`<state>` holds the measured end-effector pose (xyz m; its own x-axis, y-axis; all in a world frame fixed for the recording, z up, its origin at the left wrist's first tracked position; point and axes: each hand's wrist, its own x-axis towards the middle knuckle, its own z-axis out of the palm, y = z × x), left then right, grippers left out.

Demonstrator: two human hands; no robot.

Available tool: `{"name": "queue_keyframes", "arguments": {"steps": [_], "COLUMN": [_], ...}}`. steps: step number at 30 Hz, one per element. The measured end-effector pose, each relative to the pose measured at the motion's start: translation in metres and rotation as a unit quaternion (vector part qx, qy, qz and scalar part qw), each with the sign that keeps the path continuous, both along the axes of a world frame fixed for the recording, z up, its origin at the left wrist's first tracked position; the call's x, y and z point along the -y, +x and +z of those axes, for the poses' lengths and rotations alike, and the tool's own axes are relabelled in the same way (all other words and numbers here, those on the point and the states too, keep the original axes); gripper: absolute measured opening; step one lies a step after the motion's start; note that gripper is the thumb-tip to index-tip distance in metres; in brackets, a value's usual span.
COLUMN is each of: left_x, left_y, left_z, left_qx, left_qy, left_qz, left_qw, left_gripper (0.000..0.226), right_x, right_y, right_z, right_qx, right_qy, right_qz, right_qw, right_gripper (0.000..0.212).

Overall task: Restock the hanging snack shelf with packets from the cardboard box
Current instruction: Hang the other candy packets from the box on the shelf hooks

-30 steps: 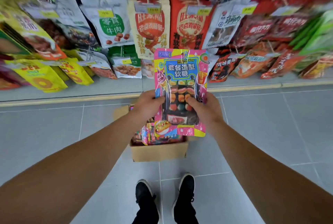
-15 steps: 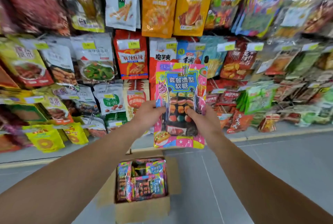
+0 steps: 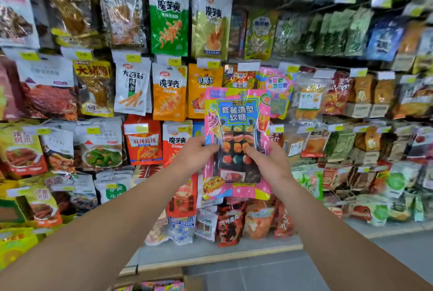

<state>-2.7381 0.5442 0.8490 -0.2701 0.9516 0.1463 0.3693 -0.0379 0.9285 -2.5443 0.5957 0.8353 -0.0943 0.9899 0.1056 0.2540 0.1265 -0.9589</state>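
Raised since a second ago: packet point(image 3: 236, 143), now upright before the middle rows of the shelf point(image 3: 210, 247). Box point(image 3: 152, 283) cut off at bottom edge, only rim and a few packet tops seen. Right-hand stock blurred, labels unreadable. Packet: flat glossy film, pink border, blue title panel, clear window over small sweets. Left hand point(image 3: 195, 156) and right hand point(image 3: 269, 161) fingers pinching its side edges.

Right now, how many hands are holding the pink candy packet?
2. The left hand grips the left edge of the pink candy packet; the right hand grips its right edge.
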Motion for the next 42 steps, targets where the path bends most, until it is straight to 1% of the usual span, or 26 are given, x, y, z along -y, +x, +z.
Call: {"name": "queue_keyframes", "arguments": {"steps": [2, 6, 7, 8, 10, 11, 13, 15, 16, 17, 19, 20, 21, 23, 24, 25, 26, 27, 28, 30, 31, 33, 38, 40, 42], "left_x": [-0.015, -0.047, -0.056, -0.069, -0.091, -0.102, -0.126, -0.155, -0.167, -0.178, -0.201, -0.218, -0.23, -0.254, -0.266, -0.277, -0.283, -0.292, -0.298, -0.314, -0.32, -0.328, -0.357, -0.366, -0.373], "left_y": [0.013, 0.03, 0.031, 0.033, 0.034, 0.034, 0.035, 0.032, 0.032, 0.029, 0.025, 0.021, 0.018, 0.011, 0.008, 0.007, 0.005, 0.002, 0.002, -0.002, -0.006, -0.009, -0.011, -0.007, -0.005], "left_z": [0.017, 0.039, 0.041, 0.046, 0.055, 0.059, 0.072, 0.085, 0.092, 0.098, 0.111, 0.117, 0.123, 0.132, 0.135, 0.142, 0.145, 0.151, 0.156, 0.168, 0.172, 0.182, 0.199, 0.205, 0.211], "left_qx": [-0.004, -0.018, -0.02, -0.013, -0.007, -0.003, 0.005, 0.012, 0.016, 0.016, 0.007, 0.006, 0.008, 0.022, 0.029, 0.032, 0.048, 0.066, 0.089, 0.109, 0.109, 0.105, 0.107, 0.112, 0.103], "left_qy": [0.019, 0.046, 0.051, 0.061, 0.075, 0.081, 0.086, 0.101, 0.104, 0.11, 0.122, 0.133, 0.15, 0.17, 0.168, 0.168, 0.168, 0.171, 0.178, 0.195, 0.198, 0.208, 0.211, 0.207, 0.207], "left_qz": [-0.009, -0.026, -0.026, -0.027, -0.017, -0.01, -0.004, -0.005, -0.005, -0.009, -0.02, -0.023, -0.025, -0.015, -0.009, 0.006, 0.008, 0.012, 0.013, 0.029, 0.04, 0.064, 0.114, 0.139, 0.151], "left_qw": [1.0, 0.998, 0.998, 0.998, 0.997, 0.997, 0.996, 0.995, 0.994, 0.994, 0.992, 0.991, 0.988, 0.985, 0.985, 0.985, 0.985, 0.983, 0.98, 0.974, 0.973, 0.97, 0.965, 0.962, 0.961], "left_gripper": [0.025, 0.017, 0.015, 0.014, 0.016, 0.02, 0.035, 0.049, 0.046, 0.034, 0.037, 0.031, 0.023, 0.021, 0.02, 0.016, 0.014, 0.015, 0.019, 0.023, 0.024, 0.028, 0.025, 0.027, 0.019], "right_x": [-0.015, -0.054, -0.059, -0.072, -0.094, -0.1, -0.126, -0.148, -0.169, -0.185, -0.211, -0.229, -0.249, -0.269, -0.281, -0.292, -0.3, -0.313, -0.325, -0.349, -0.358, -0.379, -0.418, -0.428, -0.434], "right_y": [0.015, 0.035, 0.036, 0.036, 0.037, 0.036, 0.038, 0.031, 0.03, 0.026, 0.017, 0.012, 0.01, 0.004, 0.003, 0.001, 0.0, -0.001, -0.002, -0.004, -0.005, -0.006, -0.017, -0.024, -0.028], "right_z": [0.017, 0.032, 0.037, 0.042, 0.051, 0.058, 0.069, 0.088, 0.091, 0.097, 0.106, 0.111, 0.113, 0.127, 0.133, 0.142, 0.148, 0.156, 0.165, 0.188, 0.197, 0.221, 0.282, 0.302, 0.318], "right_qx": [-0.017, -0.039, -0.039, -0.049, -0.049, -0.041, -0.044, -0.045, -0.044, -0.047, -0.054, -0.057, -0.05, -0.035, -0.026, -0.014, 0.0, 0.01, 0.013, -0.005, -0.004, -0.022, -0.02, 0.002, 0.017], "right_qy": [0.012, 0.038, 0.039, 0.043, 0.053, 0.06, 0.08, 0.086, 0.096, 0.099, 0.108, 0.117, 0.126, 0.13, 0.129, 0.133, 0.141, 0.152, 0.167, 0.187, 0.2, 0.217, 0.296, 0.328, 0.357], "right_qz": [0.006, 0.017, 0.015, 0.02, 0.021, 0.022, 0.025, 0.015, 0.019, 0.029, 0.024, 0.019, 0.023, 0.034, 0.042, 0.049, 0.059, 0.059, 0.054, 0.053, 0.054, 0.053, 0.055, 0.061, 0.074], "right_qw": [1.0, 0.998, 0.998, 0.998, 0.997, 0.997, 0.996, 0.995, 0.994, 0.994, 0.992, 0.991, 0.991, 0.99, 0.99, 0.99, 0.988, 0.987, 0.984, 0.981, 0.978, 0.974, 0.953, 0.943, 0.931], "right_gripper": [0.077, 0.036, 0.03, 0.029, 0.033, 0.032, 0.032, 0.026, 0.025, 0.032, 0.068, 0.077, 0.08, 0.083, 0.08, 0.065, 0.042, 0.027, 0.026, 0.035, 0.039, 0.04, 0.039, 0.047, 0.058]}}
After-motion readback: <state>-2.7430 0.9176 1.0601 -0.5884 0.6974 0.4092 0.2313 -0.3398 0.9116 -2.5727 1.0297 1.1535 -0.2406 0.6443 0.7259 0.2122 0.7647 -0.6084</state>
